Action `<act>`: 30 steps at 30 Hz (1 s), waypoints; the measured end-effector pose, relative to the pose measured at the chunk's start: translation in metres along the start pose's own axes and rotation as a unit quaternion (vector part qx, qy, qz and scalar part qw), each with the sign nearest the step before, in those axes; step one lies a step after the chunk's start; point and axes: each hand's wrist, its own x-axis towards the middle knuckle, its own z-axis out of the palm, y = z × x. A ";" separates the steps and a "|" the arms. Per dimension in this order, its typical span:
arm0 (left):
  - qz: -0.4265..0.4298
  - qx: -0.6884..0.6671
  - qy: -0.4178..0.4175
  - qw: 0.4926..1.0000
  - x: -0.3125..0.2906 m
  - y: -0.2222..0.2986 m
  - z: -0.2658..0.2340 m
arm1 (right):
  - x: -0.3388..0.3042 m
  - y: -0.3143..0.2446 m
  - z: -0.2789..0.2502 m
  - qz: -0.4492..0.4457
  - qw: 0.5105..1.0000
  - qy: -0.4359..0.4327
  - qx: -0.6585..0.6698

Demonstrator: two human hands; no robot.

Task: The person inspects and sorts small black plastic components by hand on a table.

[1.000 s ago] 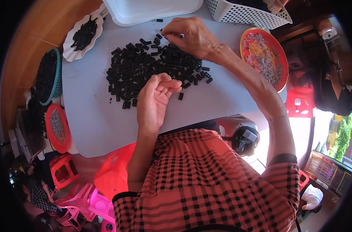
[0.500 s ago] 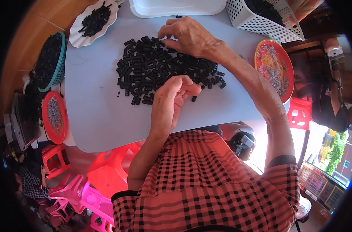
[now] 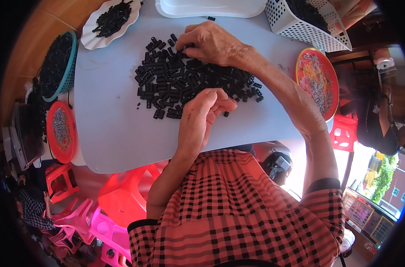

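Note:
A heap of small black plastic pieces (image 3: 167, 73), short and block-shaped, some with holes, lies on the pale grey-blue table (image 3: 118, 142). At the heap's far edge, my right hand (image 3: 211, 44) reaches down with thumb and fingers bent together around a black piece, its grip partly hidden. My left hand (image 3: 200, 115) rests at the heap's near edge, palm turned inward and fingers curled over. What it holds, if anything, is out of sight. A few pieces are scattered right of the heap.
Around the table stand a white scalloped dish (image 3: 93, 35), a white tray (image 3: 207, 13), a white perforated basket (image 3: 296, 31) and a teal basket (image 3: 71, 66), mostly holding black parts. Red plates (image 3: 69, 153) (image 3: 336, 84) hold small metal pieces. Red stools (image 3: 122, 196) are below.
My right hand has moved slightly left and down into the heap's far edge, its fingers closing on a piece. My left hand keeps its curled pose. The whole view has shifted a little.

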 end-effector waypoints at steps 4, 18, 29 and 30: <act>-0.006 0.004 0.000 1.000 -0.001 -0.001 0.000 | 0.000 0.002 -0.007 0.055 0.996 -0.054 -0.045; -0.006 0.020 -0.005 1.000 0.000 -0.002 -0.002 | 0.025 -0.001 0.005 0.006 0.971 -0.118 -0.209; -0.001 0.020 0.003 1.000 -0.001 -0.001 0.000 | -0.012 0.008 -0.012 0.088 0.993 0.076 0.026; 0.001 0.010 -0.002 1.000 0.000 -0.001 0.002 | -0.019 0.012 -0.019 0.106 0.988 0.108 0.017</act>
